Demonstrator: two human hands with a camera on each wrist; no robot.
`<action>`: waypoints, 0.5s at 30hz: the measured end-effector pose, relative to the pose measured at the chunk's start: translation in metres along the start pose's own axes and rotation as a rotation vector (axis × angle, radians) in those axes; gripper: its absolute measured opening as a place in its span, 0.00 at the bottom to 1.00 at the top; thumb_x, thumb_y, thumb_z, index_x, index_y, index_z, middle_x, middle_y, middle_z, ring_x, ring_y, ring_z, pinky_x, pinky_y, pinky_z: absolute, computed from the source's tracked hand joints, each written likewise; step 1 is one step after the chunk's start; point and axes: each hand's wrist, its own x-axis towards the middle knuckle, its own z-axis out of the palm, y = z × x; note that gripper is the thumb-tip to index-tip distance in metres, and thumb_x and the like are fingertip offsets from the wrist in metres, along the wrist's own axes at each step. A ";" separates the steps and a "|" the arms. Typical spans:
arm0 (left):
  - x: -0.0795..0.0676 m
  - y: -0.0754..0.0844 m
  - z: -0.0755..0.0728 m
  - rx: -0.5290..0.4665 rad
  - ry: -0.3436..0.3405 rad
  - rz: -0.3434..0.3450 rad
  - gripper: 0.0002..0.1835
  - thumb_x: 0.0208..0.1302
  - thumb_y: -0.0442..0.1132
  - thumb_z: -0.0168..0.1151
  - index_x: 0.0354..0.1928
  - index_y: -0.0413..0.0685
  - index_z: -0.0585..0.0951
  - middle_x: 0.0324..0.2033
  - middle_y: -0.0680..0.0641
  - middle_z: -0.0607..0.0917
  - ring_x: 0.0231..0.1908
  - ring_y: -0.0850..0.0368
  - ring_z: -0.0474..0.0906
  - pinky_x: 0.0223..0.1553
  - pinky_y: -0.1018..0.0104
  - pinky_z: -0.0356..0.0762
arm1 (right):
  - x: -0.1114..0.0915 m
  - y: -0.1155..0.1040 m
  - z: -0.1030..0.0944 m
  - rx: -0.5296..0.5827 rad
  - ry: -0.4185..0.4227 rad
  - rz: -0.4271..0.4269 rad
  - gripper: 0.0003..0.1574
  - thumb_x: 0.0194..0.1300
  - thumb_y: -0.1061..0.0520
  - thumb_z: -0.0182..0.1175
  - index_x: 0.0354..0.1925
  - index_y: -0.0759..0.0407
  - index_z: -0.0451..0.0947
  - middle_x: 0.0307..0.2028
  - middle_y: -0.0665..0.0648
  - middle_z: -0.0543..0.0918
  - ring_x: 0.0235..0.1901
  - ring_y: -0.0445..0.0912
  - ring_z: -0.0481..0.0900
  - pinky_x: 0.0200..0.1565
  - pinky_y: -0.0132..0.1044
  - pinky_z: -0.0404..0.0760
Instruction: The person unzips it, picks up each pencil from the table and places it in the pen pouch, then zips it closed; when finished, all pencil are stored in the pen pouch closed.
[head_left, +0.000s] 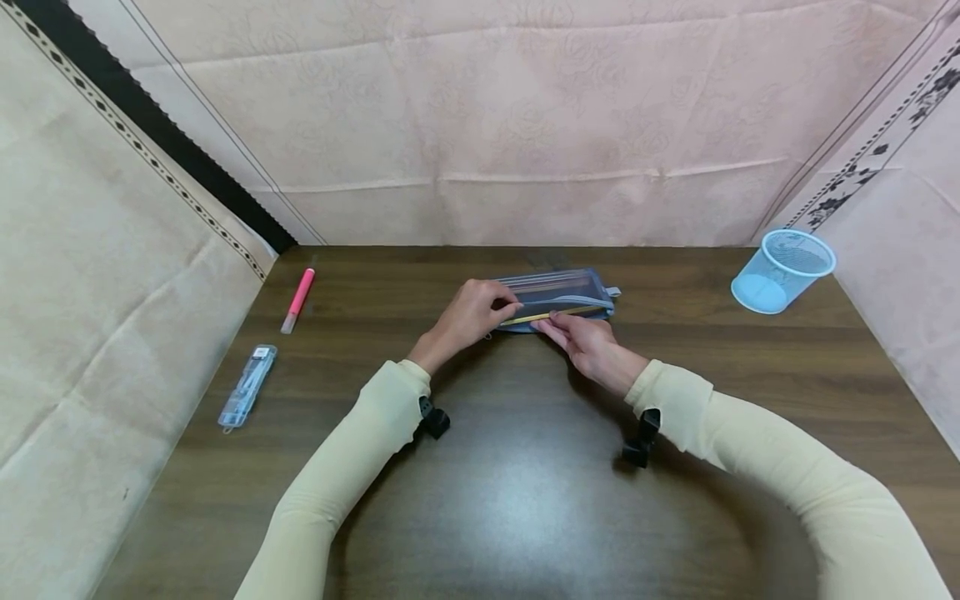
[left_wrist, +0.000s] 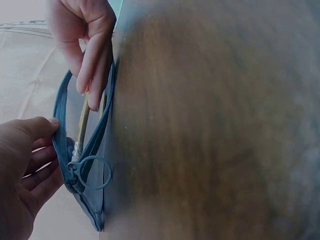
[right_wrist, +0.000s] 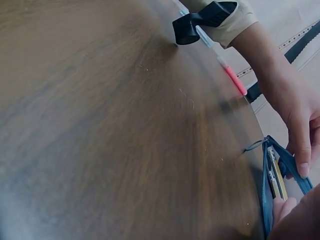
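Note:
A blue zip pencil case (head_left: 600,287) with see-through mesh lies near the table's back edge, its zip undone. My left hand (head_left: 472,312) pinches the zip edge between thumb and fingers, as the left wrist view shows at the case's rim (left_wrist: 60,112). Between the fingers of my right hand (head_left: 588,343) is a yellow pencil (left_wrist: 83,117), lying along the case's mouth. A second pencil shows beside it in the right wrist view. At one end of the zip hangs a ring pull (left_wrist: 95,172).
A pink marker (head_left: 302,292) lies at the table's left side, with a slim clear-blue case (head_left: 247,387) nearer me. A light blue mesh pen cup (head_left: 772,279) stands at the back right. Pale patterned cloth (head_left: 525,125) hangs behind the wooden table (head_left: 510,500).

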 end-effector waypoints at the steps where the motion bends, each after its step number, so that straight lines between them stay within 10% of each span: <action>1: 0.000 0.000 0.000 0.000 0.001 0.002 0.09 0.70 0.43 0.65 0.41 0.47 0.90 0.37 0.50 0.90 0.34 0.62 0.82 0.39 0.68 0.82 | 0.000 0.000 0.001 0.002 -0.002 -0.004 0.27 0.73 0.67 0.55 0.68 0.65 0.70 0.40 0.64 0.89 0.58 0.49 0.83 0.55 0.31 0.81; 15: 0.001 -0.001 0.000 0.003 0.013 0.030 0.08 0.69 0.41 0.65 0.41 0.48 0.90 0.37 0.50 0.91 0.37 0.61 0.85 0.41 0.66 0.82 | -0.019 0.014 -0.002 -0.056 -0.105 0.039 0.26 0.77 0.64 0.50 0.70 0.65 0.67 0.46 0.62 0.89 0.50 0.48 0.88 0.61 0.34 0.78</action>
